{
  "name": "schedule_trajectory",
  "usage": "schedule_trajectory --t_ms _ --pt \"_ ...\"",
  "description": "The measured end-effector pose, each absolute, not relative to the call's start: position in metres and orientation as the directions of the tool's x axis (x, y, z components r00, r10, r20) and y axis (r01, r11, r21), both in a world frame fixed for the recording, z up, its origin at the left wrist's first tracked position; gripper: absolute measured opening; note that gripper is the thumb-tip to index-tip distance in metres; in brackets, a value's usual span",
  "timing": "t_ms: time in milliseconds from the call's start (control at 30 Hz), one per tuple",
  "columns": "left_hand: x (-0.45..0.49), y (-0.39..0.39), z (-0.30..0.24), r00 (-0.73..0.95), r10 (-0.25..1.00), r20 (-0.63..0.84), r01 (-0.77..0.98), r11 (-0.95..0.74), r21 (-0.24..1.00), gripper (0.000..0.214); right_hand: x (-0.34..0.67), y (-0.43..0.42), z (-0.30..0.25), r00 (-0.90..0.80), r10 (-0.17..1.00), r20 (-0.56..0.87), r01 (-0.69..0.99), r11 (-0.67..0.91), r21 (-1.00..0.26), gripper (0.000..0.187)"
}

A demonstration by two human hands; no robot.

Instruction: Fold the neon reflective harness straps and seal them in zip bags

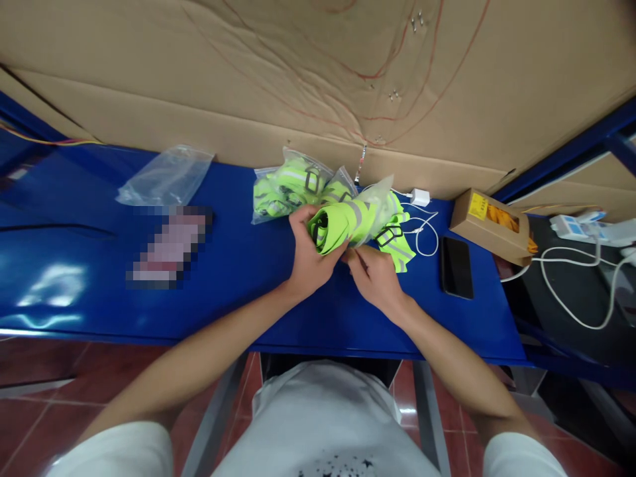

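My left hand is closed around a rolled neon-green reflective strap with grey stripes, held just above the blue table. My right hand pinches the clear plastic bag at the roll's right end, where the strap goes into the bag. A black buckle and a loose strap end hang beside my right hand. Behind my hands lie bagged green straps in a small pile.
A pile of empty clear bags lies at the back left, with a blurred-out object in front of it. A black phone, white charger and cable, and a cardboard box sit to the right. A cardboard wall stands behind the table.
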State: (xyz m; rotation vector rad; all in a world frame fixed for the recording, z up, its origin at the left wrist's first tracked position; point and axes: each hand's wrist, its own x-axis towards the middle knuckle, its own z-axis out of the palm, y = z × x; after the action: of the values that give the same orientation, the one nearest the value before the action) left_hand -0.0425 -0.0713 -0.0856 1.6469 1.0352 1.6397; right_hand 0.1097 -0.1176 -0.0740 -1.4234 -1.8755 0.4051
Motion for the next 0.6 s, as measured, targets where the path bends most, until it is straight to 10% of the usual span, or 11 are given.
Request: schedule_trajectory --t_ms 200,433,600 --pt "-0.044 -0.073 -0.093 0.012 0.799 0.601 0.049 -0.601 0.798 0.064 0.131 -0.113 -0.062 0.122 0.88 0.459 0.729 0.234 -0.643 0.021" --pt "-0.048 -0.07 -0.105 0.133 0.695 0.707 0.097 -0.719 0.688 0.054 0.136 -0.11 -0.063 0.225 0.933 0.282 0.218 0.233 -0.948 0.014" --pt "-0.051 -0.068 -0.104 0.21 0.701 0.681 0.19 -0.713 0.675 0.032 0.135 -0.113 -0.06 0.275 0.906 0.321 0.168 0.284 -0.944 0.009"
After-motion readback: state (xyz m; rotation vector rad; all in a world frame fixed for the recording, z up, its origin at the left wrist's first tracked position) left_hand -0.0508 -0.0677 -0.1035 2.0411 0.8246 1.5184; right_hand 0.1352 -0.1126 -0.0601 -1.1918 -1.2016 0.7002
